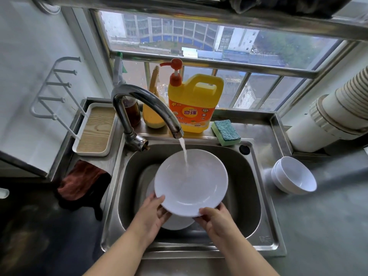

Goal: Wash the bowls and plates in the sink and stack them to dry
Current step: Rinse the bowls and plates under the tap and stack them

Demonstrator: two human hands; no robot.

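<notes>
A white plate [191, 182] is held tilted over the steel sink [256, 188], and water from the faucet [147, 104] runs onto its upper middle. My left hand [153, 212] grips the plate's near left rim, thumb on top. My right hand [215, 218] grips the near right rim. Beneath it, another white plate [175, 224] lies in the sink, mostly hidden. Two white bowls [294, 178] sit stacked on the counter right of the sink.
A yellow detergent bottle [195, 102] and a green-blue sponge [226, 132] stand behind the sink. A white tray with a wooden base [95, 130] is at the back left, and a dark red cloth [83, 180] hangs by the sink's left edge. A white duct [328, 116] crosses the right.
</notes>
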